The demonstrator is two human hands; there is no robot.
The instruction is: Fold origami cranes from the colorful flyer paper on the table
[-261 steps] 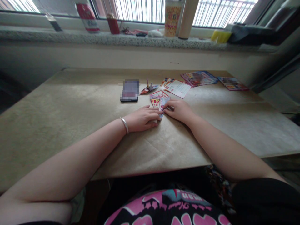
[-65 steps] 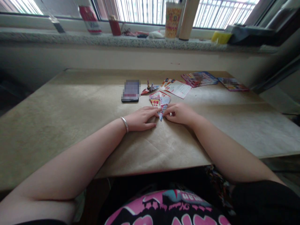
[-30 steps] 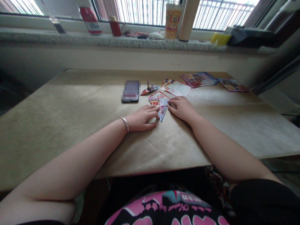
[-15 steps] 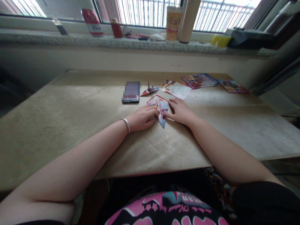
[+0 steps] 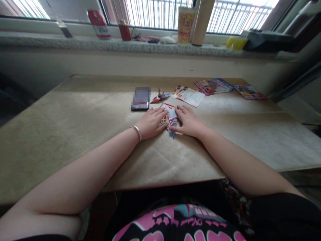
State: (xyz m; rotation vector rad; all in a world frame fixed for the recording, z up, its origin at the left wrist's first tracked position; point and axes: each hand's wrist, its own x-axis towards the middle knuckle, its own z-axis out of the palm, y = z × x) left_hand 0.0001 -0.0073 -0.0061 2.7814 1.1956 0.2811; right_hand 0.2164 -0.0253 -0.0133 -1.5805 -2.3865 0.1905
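A piece of printed paper folded into a narrow kite shape (image 5: pixel 171 117) lies on the brown paper-covered table (image 5: pixel 75 113), its point toward me. My left hand (image 5: pixel 150 122) rests flat on the paper's left side with fingers stretched out. Pressing on the right side is my right hand (image 5: pixel 188 120), also flat with fingers extended. A silver bangle (image 5: pixel 137 132) circles my left wrist.
A phone (image 5: pixel 140 99) lies just beyond my left hand. A finished paper crane (image 5: pixel 159 96) sits behind the folded paper, and flyers (image 5: pixel 190 95) and booklets (image 5: pixel 213 85) lie at the back right. The windowsill (image 5: pixel 140 45) holds a cup, cans and small items.
Both hands have slid forward and flattened onto the folded paper. The paper's sides now lie closer together, so the shape looks narrower than before.
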